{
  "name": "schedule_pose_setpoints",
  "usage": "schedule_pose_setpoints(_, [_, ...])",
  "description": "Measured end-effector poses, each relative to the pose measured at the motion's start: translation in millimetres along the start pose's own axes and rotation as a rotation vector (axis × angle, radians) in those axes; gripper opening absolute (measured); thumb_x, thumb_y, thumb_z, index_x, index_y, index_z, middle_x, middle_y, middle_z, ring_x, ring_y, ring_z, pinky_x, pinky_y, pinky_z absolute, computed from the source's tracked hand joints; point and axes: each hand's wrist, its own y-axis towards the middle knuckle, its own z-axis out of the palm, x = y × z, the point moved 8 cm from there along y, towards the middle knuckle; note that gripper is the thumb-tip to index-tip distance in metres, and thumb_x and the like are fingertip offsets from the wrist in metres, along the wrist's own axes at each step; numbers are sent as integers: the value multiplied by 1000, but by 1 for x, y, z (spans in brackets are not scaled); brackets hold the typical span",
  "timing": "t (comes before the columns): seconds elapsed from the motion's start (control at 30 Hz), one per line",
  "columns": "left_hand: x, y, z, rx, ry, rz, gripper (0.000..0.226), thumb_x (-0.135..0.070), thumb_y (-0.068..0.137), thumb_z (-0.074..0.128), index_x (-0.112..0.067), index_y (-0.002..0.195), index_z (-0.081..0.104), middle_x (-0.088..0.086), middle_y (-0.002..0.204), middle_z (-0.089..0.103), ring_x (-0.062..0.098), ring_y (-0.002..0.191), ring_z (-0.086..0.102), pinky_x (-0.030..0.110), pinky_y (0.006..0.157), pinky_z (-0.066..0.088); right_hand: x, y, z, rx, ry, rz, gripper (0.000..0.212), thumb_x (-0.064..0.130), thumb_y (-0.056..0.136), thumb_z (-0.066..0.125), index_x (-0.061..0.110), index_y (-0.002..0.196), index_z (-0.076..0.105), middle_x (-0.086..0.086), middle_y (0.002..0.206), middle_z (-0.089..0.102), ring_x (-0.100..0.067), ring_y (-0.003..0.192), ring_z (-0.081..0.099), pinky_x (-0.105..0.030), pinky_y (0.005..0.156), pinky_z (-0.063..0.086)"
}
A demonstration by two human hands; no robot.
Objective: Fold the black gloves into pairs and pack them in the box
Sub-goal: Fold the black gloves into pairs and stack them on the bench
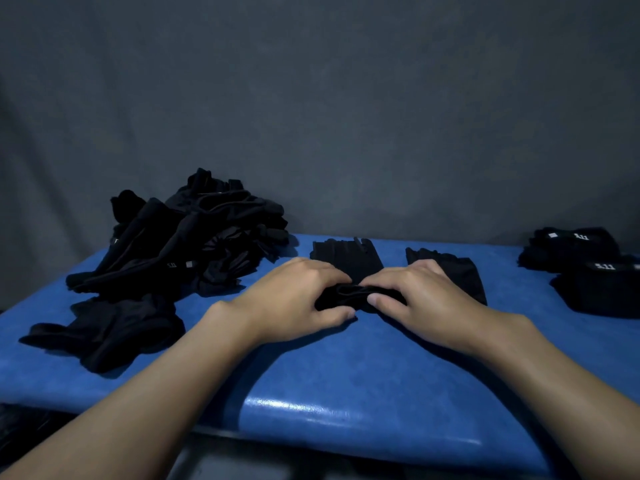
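Note:
A black glove [346, 259] lies flat in the middle of the blue table [346, 375], its near cuff end rolled up between my hands. My left hand [294, 299] and my right hand [419, 299] both grip that rolled end, thumbs under it and fingers curled over. A second black glove [460, 271] lies flat just to the right, partly hidden by my right hand. A heap of loose black gloves [183, 240] sits at the back left. Folded glove pairs [588, 268] with white labels are stacked at the far right. No box is in view.
More loose black gloves [104, 330] lie at the near left of the table. A grey cloth backdrop [346, 98] hangs behind the table. The table's front edge [346, 431] runs below my forearms.

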Motion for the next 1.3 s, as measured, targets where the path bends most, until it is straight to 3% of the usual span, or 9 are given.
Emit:
schedule_pose_setpoints(0.23, [-3,-6,-7,-38,7,-21,26,-42,98,48,-30,116,61,-10,98,68,11,88,61,38,75,50,2,-3,-4,-8,39,34,19,45,96,49,45,110,61,29,78,61,5,83,54,-34,107,26])
schedule_pose_setpoints(0.43, [4,-9,-13,-82,-39,-98,19,-38,101,47,-25,110,58,-8,76,63,12,68,56,32,63,41,-3,-7,-1,23,4,60,57,46,84,65,43,137,43,32,115,47,-3,108,48,-31,108,32])
schedule_pose_setpoints(0.53, [8,-13,-17,-119,-125,-121,12,-34,100,50,-28,106,58,-10,65,56,7,59,51,26,56,34,-2,-6,-7,-42,78,44,41,31,88,65,41,125,52,27,110,57,-5,102,57,-34,95,46])
schedule_pose_setpoints(0.63, [8,-16,-19,-81,-216,-132,25,-44,92,61,-34,113,54,-9,78,66,8,67,59,28,62,47,-2,-6,-8,-70,165,51,27,31,91,62,43,115,56,16,97,68,-6,88,64,-39,81,53])
schedule_pose_setpoints(0.73, [5,-17,-19,-72,-278,-115,43,-44,82,74,-33,116,51,-15,90,67,4,81,63,28,73,51,-4,-6,-9,-106,280,85,23,31,92,62,41,112,60,12,95,71,-12,85,67,-42,79,54])
schedule_pose_setpoints(0.97, [14,-17,-19,-171,-458,-124,27,-35,90,69,-33,112,55,-6,92,67,16,85,65,44,78,53,1,-4,-11,-122,376,102,14,27,95,57,31,106,66,6,83,70,-13,79,65,-45,79,52])
schedule_pose_setpoints(1.03, [17,-16,-17,-191,-504,-144,29,-42,87,68,-34,113,55,-3,92,67,21,85,65,47,78,53,1,-3,-11,-126,410,111,15,37,92,57,33,105,65,4,84,70,-15,80,66,-46,79,53])
schedule_pose_setpoints(1.13, [22,-15,-15,-227,-554,-175,36,-51,83,63,-37,114,55,0,89,68,26,83,65,50,77,53,-1,-4,-9,-117,446,134,40,58,79,56,38,114,60,2,83,66,-15,77,63,-44,77,53])
schedule_pose_setpoints(1.3, [31,-12,-9,-267,-635,-241,37,-52,79,67,-37,112,57,0,84,69,28,80,67,51,74,54,-8,-4,-4,-145,434,161,37,35,88,67,33,124,57,8,87,65,-13,81,64,-33,78,54])
